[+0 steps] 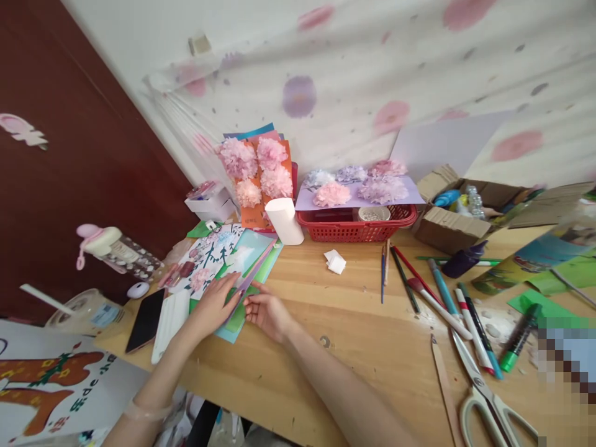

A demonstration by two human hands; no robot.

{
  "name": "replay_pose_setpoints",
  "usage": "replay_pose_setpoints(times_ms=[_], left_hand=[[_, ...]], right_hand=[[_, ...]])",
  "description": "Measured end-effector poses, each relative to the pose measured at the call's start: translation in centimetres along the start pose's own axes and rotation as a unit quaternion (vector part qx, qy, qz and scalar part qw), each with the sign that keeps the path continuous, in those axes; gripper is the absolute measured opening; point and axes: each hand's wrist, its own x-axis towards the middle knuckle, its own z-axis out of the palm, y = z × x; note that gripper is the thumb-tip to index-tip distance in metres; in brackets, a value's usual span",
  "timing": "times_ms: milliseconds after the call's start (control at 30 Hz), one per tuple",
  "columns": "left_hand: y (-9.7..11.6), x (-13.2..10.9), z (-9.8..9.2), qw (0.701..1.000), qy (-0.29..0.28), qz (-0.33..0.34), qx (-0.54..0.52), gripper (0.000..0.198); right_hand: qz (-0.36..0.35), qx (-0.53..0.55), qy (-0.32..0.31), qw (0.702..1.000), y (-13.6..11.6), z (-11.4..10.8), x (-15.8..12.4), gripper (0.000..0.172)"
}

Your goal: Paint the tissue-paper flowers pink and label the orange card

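Note:
A stack of coloured paper [236, 320], green, light blue and purple, lies on the left part of the wooden table. Flat on top of it, fingers stretched out, rests my left hand [213, 305]. My right hand [269, 313] is at the stack's right edge, its fingers curled by the raised purple sheets; whether they pinch a sheet is too small to tell. Under and behind the stack lies a white sheet with painted flowers and dark writing [212, 254]. A white cylinder [285, 221] stands just behind the stack.
Behind are pink paper flowers on orange card [254, 214], a red basket [354, 232] and a cardboard box [451, 230]. Scissors [484, 397], pens and brushes lie at right. A phone [145, 320], a cup [93, 313] and a bottle [125, 251] are at left.

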Motion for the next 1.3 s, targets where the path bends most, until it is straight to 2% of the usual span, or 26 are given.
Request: replay_pose_setpoints(times_ms=[200,367,433,467,533,600,667,767,933,1000,1067,1167,1300], left_hand=[[1.4,-0.8,-2.3,1.0,0.011,-0.018,-0.015,0.039],[1.7,-0.5,-2.7,1.0,-0.002,-0.018,0.017,0.045],[1.8,-0.5,-2.4,0.999,-0.008,-0.001,0.033,0.047],[1.8,-0.6,-2.1,0.999,-0.012,0.006,0.042,0.048],[1.9,-0.8,-1.7,0.998,-0.016,0.012,0.06,0.049],[2.0,-1.1,-1.2,0.997,-0.018,0.008,0.078,0.049],[2.1,-1.2,-0.9,0.996,-0.021,0.004,0.092,0.05],[2.5,-1.3,-0.7,0.994,-0.028,0.004,0.107,0.05],[3.1,-1.3,-0.3,0.992,-0.04,-0.001,0.123,0.042],[3.4,-1.3,0.0,0.991,-0.044,-0.009,0.127,0.042],[3.6,-1.3,0.2,0.99,-0.051,-0.019,0.131,0.042],[4.0,-1.4,0.3,0.988,-0.065,-0.033,0.137,0.044],[4.4,-1.6,0.1,0.985,-0.078,-0.041,0.146,0.049]], right_hand=[[-0.001,-0.059,-0.013,0.998,-0.1,0.2,-0.1,0.075],[-0.046,-0.198,0.025,0.979,-0.2,0.5,-0.3,0.072],[-0.091,-0.297,0.065,0.948,-1.4,0.4,-0.6,0.06],[-0.119,-0.352,0.09,0.924,-2.3,0.3,-0.7,0.051],[-0.17,-0.46,0.143,0.859,-4.6,0.0,-0.6,0.038],[-0.195,-0.555,0.183,0.788,-6.8,-0.3,0.1,0.033],[-0.188,-0.632,0.206,0.724,-8.4,-0.4,1.1,0.031],[-0.156,-0.713,0.23,0.643,-9.0,-0.6,2.5,0.03],[-0.103,-0.782,0.293,0.541,-8.5,-1.3,1.5,0.033],[-0.076,-0.795,0.312,0.514,-8.9,-1.4,0.3,0.032],[-0.057,-0.805,0.315,0.5,-9.3,-1.3,-0.7,0.03],[-0.054,-0.816,0.281,0.502,-9.3,-0.1,-1.8,0.023],[-0.081,-0.826,0.221,0.512,-7.5,1.5,-2.1,0.024]])
